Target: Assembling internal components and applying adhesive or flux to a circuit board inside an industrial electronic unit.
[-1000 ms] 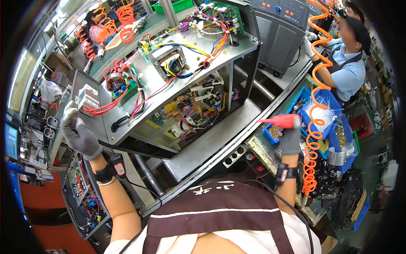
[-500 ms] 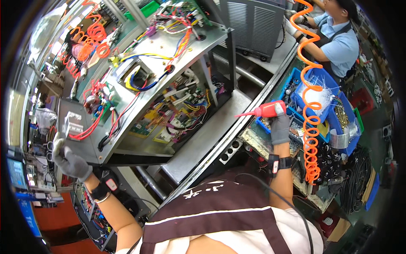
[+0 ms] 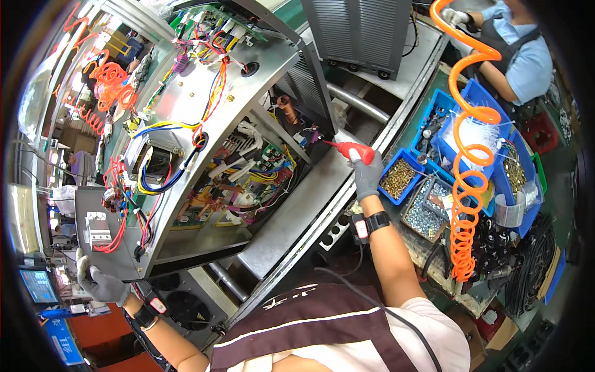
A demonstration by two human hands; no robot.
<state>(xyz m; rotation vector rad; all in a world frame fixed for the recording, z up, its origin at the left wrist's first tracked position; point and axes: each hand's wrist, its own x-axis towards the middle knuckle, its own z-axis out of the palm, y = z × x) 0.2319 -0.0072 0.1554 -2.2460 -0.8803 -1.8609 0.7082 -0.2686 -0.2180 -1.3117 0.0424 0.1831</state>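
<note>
Gripped in the right hand [image 3: 367,178], fingers wrapped round: red bottle [image 3: 357,152], pointing toward the open machine [image 3: 260,80]. Near its corner: left hand [image 3: 102,285], fingers loosely curled, parted. Possible fault: drips onto wires [image 3: 218,87] from overfirm squeezing.

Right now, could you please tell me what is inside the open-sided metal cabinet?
Through the open side, the metal cabinet shows white leads, yellow wires and a green circuit board. Whatever lies behind them is covered and cannot be seen.
</note>
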